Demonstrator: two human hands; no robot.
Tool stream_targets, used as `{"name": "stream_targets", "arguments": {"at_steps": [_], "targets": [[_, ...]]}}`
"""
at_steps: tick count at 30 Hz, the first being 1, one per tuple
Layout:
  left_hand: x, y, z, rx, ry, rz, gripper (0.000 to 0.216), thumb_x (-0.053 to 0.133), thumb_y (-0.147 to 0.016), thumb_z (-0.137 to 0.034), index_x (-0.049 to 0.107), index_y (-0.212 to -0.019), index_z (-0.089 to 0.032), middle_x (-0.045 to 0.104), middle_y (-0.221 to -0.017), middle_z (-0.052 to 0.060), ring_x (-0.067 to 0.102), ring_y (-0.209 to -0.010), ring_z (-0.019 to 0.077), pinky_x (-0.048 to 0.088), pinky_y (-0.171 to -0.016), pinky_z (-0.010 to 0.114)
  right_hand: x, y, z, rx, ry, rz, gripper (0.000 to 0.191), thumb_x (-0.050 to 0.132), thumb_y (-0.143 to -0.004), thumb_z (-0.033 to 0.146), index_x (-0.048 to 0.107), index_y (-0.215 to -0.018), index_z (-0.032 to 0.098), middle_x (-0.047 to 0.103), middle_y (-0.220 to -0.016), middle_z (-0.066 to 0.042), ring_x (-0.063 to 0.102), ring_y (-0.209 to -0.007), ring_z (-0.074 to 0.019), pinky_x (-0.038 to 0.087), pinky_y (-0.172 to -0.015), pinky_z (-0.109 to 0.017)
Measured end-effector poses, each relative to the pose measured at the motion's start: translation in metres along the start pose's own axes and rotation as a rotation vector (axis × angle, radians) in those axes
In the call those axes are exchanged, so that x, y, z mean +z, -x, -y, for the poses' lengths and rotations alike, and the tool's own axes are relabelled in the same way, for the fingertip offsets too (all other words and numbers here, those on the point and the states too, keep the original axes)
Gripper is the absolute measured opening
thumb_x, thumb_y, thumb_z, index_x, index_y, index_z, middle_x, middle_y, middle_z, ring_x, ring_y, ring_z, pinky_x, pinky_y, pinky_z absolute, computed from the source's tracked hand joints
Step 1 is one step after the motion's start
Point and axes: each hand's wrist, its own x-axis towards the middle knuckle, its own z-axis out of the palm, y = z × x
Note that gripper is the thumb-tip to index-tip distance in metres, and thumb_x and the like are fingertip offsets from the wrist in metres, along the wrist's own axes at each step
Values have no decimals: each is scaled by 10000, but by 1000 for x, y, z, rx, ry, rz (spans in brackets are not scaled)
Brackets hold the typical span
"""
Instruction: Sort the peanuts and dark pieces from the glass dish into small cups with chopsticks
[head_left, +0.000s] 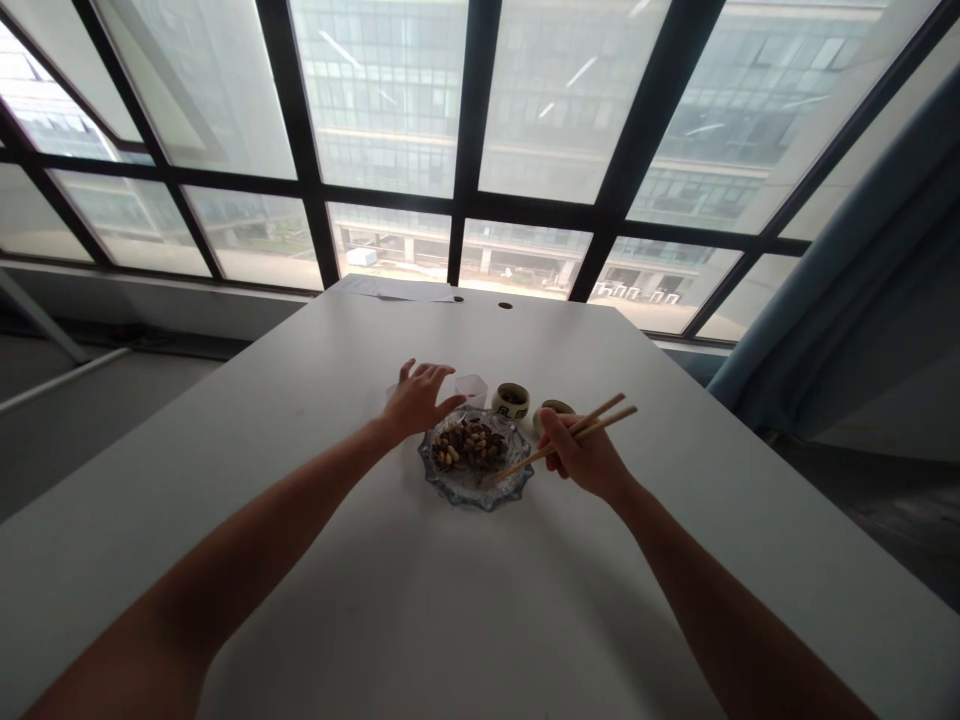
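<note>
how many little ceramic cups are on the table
2. The left cup stands just behind the glass dish; the right cup sits beside it, partly hidden by the right hand holding chopsticks. More could be hidden.

There was one white table (315, 560), with one scalloped glass dish (480, 497) of nuts, two small ceramic cups (511, 400) (556, 407), one clear plastic cup (472, 387), two wooden chopsticks (611, 420) and two round holes (505, 305) near its far edge.

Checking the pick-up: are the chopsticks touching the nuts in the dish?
Cannot tell. In the head view the chopsticks end over the dish beside the nuts; contact or gap is too small to see.
</note>
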Motion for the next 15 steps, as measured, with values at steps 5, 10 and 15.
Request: {"name": "stream_targets", "arguments": {"at_steps": [5, 10, 15], "targets": [[-10, 44, 23, -115, -35, -172, 441, 562, -916, -471, 534, -1267, -205, 576, -1393, 153, 497, -1324, 315, 204, -1175, 545, 10, -3, -15, -163, 82, -93, 522, 541, -909, 633, 633, -644, 193, 629, -512, -17, 567, -408, -121, 446, -392, -226], [5, 62, 44, -250, 4, -230, 559, 579, -893, -514, 464, -1332, -187, 537, -1423, 180, 467, -1356, 328, 323, -1133, 525, 2, 4, -21, -211, 39, -301, 495, 507, -948, 590, 654, -688, 195, 613, -509, -10, 557, -402, -122, 443, -381, -227], [17, 65, 52, -342, 130, -224, 700, 636, -831, -565, 418, -1368, -171, 545, -1395, 193, 510, -1313, 348, 415, -1091, 525, -6, 11, -22, -220, 82, -207, 480, 511, -955, 563, 664, -681, 201, 611, -487, -9, 536, -369, -120, 428, -360, -234]]}}
